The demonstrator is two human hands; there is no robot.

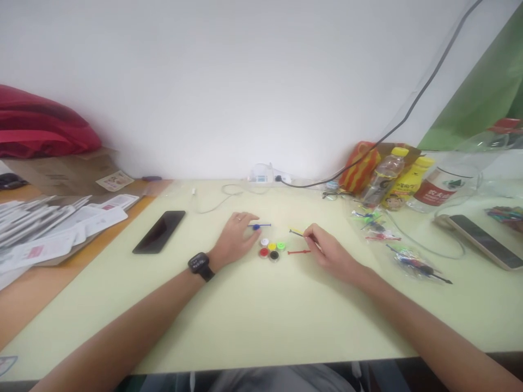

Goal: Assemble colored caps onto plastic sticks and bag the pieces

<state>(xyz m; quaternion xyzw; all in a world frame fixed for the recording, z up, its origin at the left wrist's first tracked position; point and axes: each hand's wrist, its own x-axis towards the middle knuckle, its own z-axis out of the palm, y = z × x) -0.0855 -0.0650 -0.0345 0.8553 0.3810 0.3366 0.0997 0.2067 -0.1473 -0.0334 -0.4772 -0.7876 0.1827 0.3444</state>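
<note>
My left hand (236, 238) rests on the pale yellow table, fingers curled next to a blue disc on a thin blue stick (257, 226). My right hand (327, 249) is closed in a pinch on a thin yellow stick (296, 232) held just above the table. Between the hands lies a cluster of small round pieces: white (265, 242), yellow (272, 246), green (281, 245), red (263, 252) and black (274, 255). A red stick (298, 252) lies flat right of the cluster, close to my right hand.
A black phone (159, 231) lies to the left, beside a pile of white packets (49, 228). Plastic bags of coloured sticks (408, 258), bottles (404, 182) and a second phone (482, 239) are at the right. Cables and a power strip (265, 175) run along the wall.
</note>
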